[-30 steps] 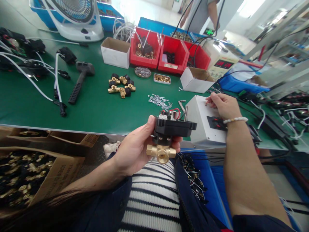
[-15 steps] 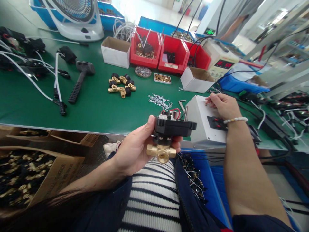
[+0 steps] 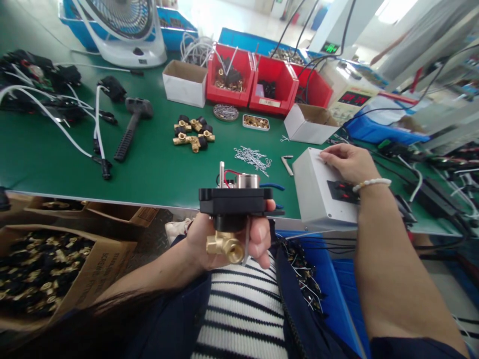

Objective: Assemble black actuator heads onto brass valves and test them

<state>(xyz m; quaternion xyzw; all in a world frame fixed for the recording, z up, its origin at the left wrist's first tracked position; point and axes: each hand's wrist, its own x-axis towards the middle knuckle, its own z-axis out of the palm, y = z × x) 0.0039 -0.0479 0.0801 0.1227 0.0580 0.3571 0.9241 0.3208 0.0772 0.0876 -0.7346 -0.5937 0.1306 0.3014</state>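
My left hand (image 3: 200, 242) holds a motorised brass ball valve above my lap. Its black actuator housing (image 3: 235, 202) is uppermost, without a cover, showing a round metal motor (image 3: 247, 181), a metal post and red wire. Below hangs the brass valve body (image 3: 226, 248), one port facing me. My fingers wrap round from the right, beside a thin metal strip. My right hand (image 3: 346, 159) rests at the upper part of a light grey box (image 3: 318, 187), thumb and fingertips drawn together. What they pinch, if anything, is hidden. Under the wrist, red switches (image 3: 342, 189) sit on a black panel.
Cotter-type pins (image 3: 252, 158) and a bent metal rod (image 3: 287, 165) lie on the green table (image 3: 157, 169). Several brass valves (image 3: 192, 134) and a hammer (image 3: 132, 124) are further left. Red bins (image 3: 271, 82) and a fan (image 3: 130, 50) line the back. A carton of fittings (image 3: 37, 274) stands lower left.
My left hand has turned the valve and moved it slightly left, so the motor and post have swapped sides. My right hand stays at the grey box. The view has shifted slightly.
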